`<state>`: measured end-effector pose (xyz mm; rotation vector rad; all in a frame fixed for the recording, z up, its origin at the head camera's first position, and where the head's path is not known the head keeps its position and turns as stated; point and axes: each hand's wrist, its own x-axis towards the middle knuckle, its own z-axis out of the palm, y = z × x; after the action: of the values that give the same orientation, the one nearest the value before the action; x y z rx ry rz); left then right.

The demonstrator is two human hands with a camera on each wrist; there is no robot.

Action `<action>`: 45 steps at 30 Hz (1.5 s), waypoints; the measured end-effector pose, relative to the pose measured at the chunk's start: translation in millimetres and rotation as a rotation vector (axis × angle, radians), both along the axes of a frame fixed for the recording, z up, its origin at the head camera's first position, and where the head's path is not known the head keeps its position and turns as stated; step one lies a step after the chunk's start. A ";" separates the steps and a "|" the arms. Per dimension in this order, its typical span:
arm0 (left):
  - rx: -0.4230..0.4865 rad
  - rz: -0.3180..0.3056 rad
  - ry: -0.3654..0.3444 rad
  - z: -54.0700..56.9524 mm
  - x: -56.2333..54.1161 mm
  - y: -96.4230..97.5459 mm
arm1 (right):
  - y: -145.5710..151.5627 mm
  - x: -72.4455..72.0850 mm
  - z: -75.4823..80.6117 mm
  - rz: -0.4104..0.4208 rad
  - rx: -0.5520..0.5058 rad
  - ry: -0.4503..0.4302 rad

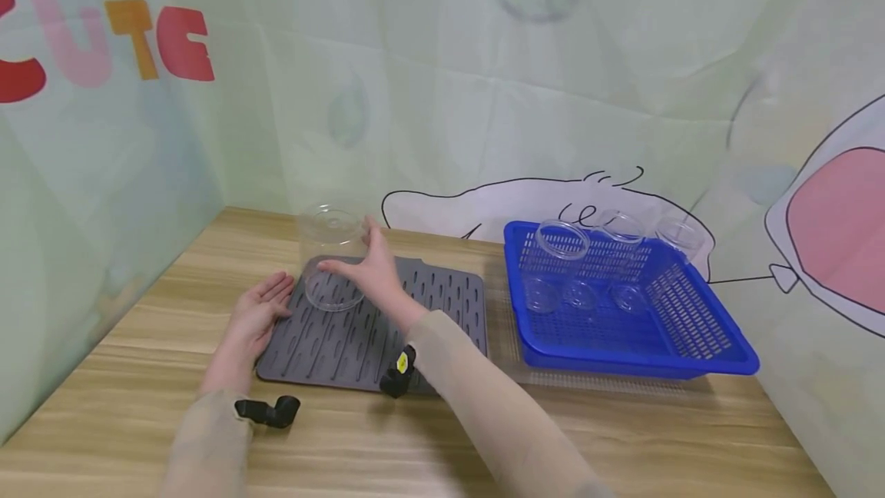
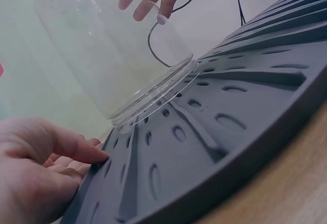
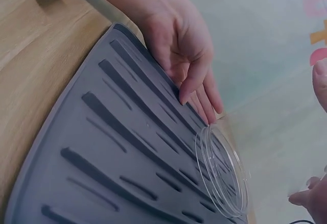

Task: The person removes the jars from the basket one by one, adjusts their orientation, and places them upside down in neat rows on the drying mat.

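Note:
A clear cylindrical cup (image 1: 333,294) stands over the back left of a grey ridged drying mat (image 1: 435,313). My right hand (image 1: 376,271) holds it from the right, thumb in front and fingers behind. In the left wrist view, the lower rim of the cup (image 2: 158,89) is at the mat's surface; whether it bears fully on it I cannot tell. My left hand (image 1: 252,317) lies palm up at the mat's left edge, fingers extended and apart from the cup. Its thumb (image 2: 84,150) is at the mat's edge.
To the right, a blue plastic basket (image 1: 625,363) holds three clear cups (image 1: 563,240) along its back side. Everything stands on a wood-grain table (image 1: 387,444), with a printed cloth (image 1: 429,98) hanging behind and at both sides.

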<state>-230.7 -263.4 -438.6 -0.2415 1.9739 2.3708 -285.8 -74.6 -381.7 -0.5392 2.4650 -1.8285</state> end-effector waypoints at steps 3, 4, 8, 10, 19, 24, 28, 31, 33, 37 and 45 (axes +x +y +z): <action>0.010 0.001 -0.006 -1.6 -1.2 0.2 | -0.8 -0.5 0.5 0.010 0.004 -0.003; 0.010 0.000 -0.007 -1.9 -1.4 0.5 | -0.9 -0.7 0.7 0.013 0.006 -0.001; 0.003 0.002 -0.012 -2.8 -3.1 1.8 | 0.7 -1.9 1.3 0.018 0.027 0.001; 0.010 -0.001 -0.011 -3.0 -4.0 2.5 | 2.1 -2.5 2.1 0.017 0.041 0.001; 0.036 -0.009 -0.019 -3.3 -6.3 4.1 | 13.2 -0.6 13.1 -0.003 0.021 -0.006; 0.031 -0.017 -0.010 -4.2 -5.2 2.4 | 27.4 8.5 31.3 -0.024 -0.073 0.031; 0.031 -0.022 -0.007 -4.5 -4.3 -1.7 | 44.6 18.7 47.1 -0.025 -0.165 0.079; 0.032 -0.023 -0.011 -3.7 -3.7 -4.6 | 60.4 27.0 55.8 -0.008 -0.215 0.127; 0.033 -0.020 -0.006 -3.2 -3.5 -5.9 | 70.8 32.3 60.9 0.007 -0.247 0.166; 0.030 -0.017 -0.002 -2.7 -3.6 -5.3 | 91.1 42.0 72.5 0.004 -0.266 0.246; 0.022 -0.008 0.000 -4.3 -4.9 -2.2 | 144.5 48.9 96.6 -0.111 -0.230 0.332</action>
<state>-235.6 -265.6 -442.9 -0.2329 1.9441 2.3863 -236.9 70.0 -285.1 -0.7916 2.5394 -2.2492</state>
